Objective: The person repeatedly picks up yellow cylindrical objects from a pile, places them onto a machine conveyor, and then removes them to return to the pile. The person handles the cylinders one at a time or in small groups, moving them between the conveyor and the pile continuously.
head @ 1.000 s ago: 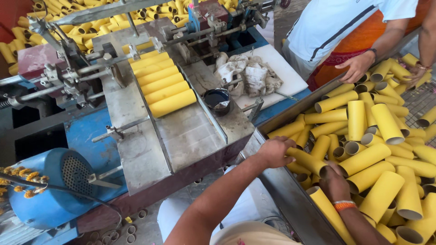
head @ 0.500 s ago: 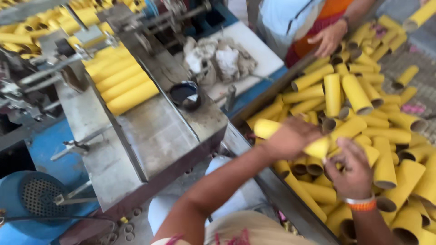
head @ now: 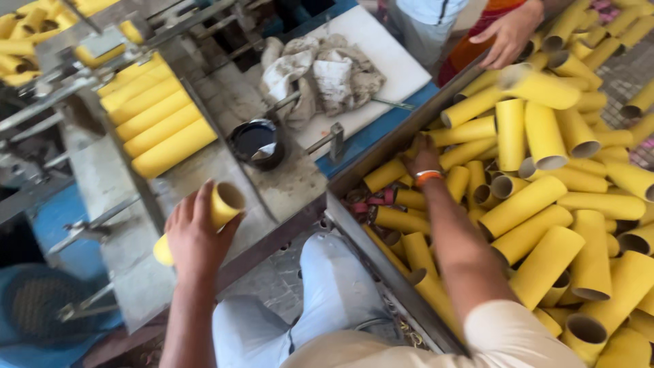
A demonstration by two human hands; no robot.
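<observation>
My left hand grips a yellow cardboard tube over the grey metal machine table, its open end pointing up and right. Beyond it a row of several yellow tubes lies side by side on the sloped feed chute. My right hand, with an orange band at the wrist, reaches into the metal bin and rests among the loose yellow tubes; its fingers are hidden between them.
A small black bowl sits on the machine table. Crumpled grey rags lie on a white board. Another person's hand touches tubes at the bin's far end. More yellow tubes are piled at top left.
My left hand has carried a tube out of the bin, leftward over the machine table. My right hand has let go and moved deeper into the bin. The view has shifted.
</observation>
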